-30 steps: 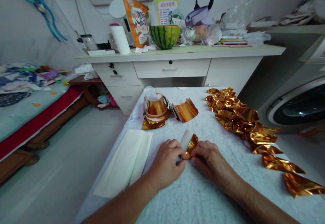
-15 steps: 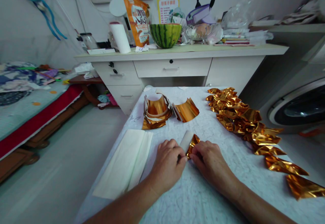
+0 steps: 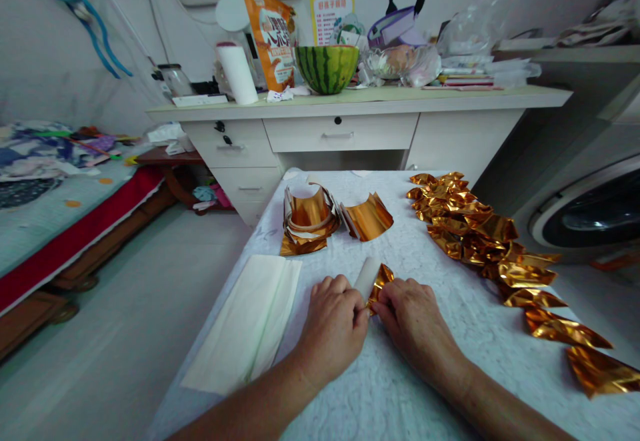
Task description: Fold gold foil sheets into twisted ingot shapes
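Observation:
My left hand (image 3: 336, 317) is closed at the near end of a white paper roll (image 3: 369, 277) lying on the cloth-covered table. Pinched in my right hand (image 3: 414, 309) is a piece of gold foil (image 3: 382, 282), set against the right side of that roll. The hands nearly meet, and their fingertips partly hide the roll's near end and the foil's lower corner. Left of my left hand lies a stack of white paper sheets (image 3: 245, 321). Beyond the hands rest curled gold foil sheets (image 3: 369, 217) and a larger coil of foil (image 3: 307, 217).
Along the table's right side runs a pile of folded gold foil pieces (image 3: 465, 227). A white desk (image 3: 340, 133) stands behind, bearing a cut watermelon (image 3: 326, 69), an orange bag (image 3: 273, 41) and plastic bags. At right is a washing machine (image 3: 595, 201); a bed (image 3: 75, 227) is at left.
My left thumb and fingers have drawn in more tightly at the roll's near end. The right hand has barely shifted, still pinching the foil.

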The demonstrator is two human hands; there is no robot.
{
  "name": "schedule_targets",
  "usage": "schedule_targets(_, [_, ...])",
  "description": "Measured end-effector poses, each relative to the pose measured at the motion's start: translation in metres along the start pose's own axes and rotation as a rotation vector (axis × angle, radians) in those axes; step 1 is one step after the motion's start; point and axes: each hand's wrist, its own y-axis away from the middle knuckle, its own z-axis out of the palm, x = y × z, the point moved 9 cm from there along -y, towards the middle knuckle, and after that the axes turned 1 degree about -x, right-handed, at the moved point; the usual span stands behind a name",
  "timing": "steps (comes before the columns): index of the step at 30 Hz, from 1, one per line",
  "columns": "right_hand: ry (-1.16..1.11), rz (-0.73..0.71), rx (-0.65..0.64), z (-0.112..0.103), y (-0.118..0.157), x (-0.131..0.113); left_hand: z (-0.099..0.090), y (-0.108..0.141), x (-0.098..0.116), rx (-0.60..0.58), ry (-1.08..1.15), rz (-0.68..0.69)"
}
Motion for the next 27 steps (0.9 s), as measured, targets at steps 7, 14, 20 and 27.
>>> schedule_targets(7, [0.025, 0.023, -0.013, -0.0007, 0.0003, -0.0015, 0.0026, 0.0019, 0.0031, -0.042, -0.048, 0.006])
schedule_targets(14, [0.041, 0.029, -0.024, 0.001, -0.001, -0.0003, 0.0015, 0.0051, 0.0027, -0.071, 0.01, 0.036])
schedule_targets(20, [0.057, 0.021, -0.024, 0.0014, -0.0021, -0.0013, 0.0007, 0.0015, 0.0021, -0.08, -0.006, 0.028])
schedule_targets(27, [0.054, 0.013, -0.016, 0.0008, -0.001, -0.0021, 0.0017, 0.0035, 0.0013, -0.047, 0.014, -0.014])
